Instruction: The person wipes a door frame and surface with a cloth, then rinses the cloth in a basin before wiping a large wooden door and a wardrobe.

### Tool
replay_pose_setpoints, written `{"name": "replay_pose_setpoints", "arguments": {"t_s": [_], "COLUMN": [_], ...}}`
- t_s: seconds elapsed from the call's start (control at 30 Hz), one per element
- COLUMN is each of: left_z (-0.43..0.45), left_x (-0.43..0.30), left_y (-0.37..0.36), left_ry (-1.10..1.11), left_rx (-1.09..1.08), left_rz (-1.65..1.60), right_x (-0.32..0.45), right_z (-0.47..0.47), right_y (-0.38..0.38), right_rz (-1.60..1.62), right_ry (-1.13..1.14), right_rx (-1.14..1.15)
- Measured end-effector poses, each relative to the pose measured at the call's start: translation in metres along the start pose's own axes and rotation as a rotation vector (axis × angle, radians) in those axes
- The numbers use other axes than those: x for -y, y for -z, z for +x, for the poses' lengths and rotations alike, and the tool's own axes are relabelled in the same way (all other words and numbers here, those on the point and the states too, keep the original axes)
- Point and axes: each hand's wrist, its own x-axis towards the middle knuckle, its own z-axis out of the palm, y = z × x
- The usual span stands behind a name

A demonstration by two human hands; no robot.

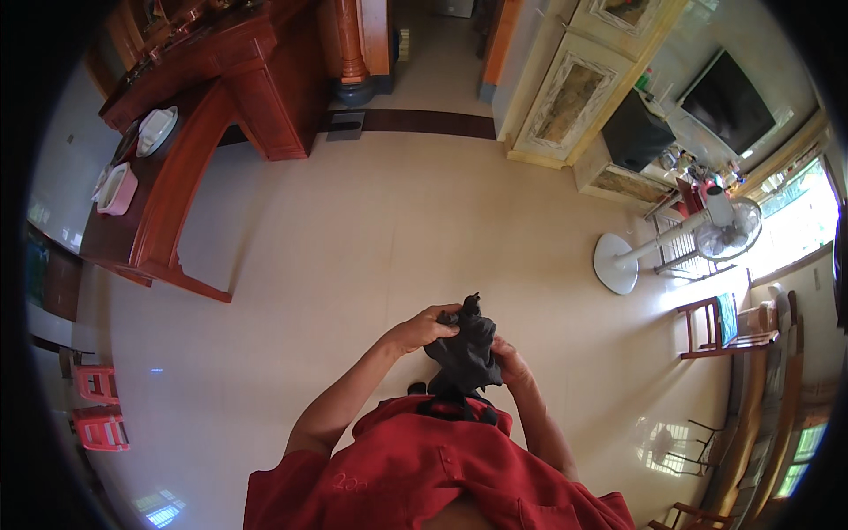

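Note:
A bunched piece of dark grey cloth is held up in front of my red shirt, with a small knotted or gathered tip at its top. My left hand grips its upper left edge, the thumb lying over the fabric. On the other side, my right hand has hold of its right edge, with some fingers hidden behind it. Folds hide the cloth's full shape. Black straps or cloth show at my waist just below, and a dark shoe tip is visible on the floor.
A reddish wooden table with a pink basin stands at the left. Red plastic stools are at the lower left. To the right are a white standing fan, a black speaker and a wooden chair.

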Motion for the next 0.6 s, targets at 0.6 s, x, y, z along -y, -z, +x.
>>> {"name": "replay_pose_setpoints", "arguments": {"t_s": [0.6], "left_z": [0.33], "left_x": [-0.219], "left_y": [0.29], "left_ry": [-0.14], "left_rx": [-0.583], "left_rz": [-0.485], "right_x": [0.37], "right_z": [0.465], "right_y": [0.111], "right_rz": [-1.123], "right_ry": [0.483], "right_rx": [-0.559]}}
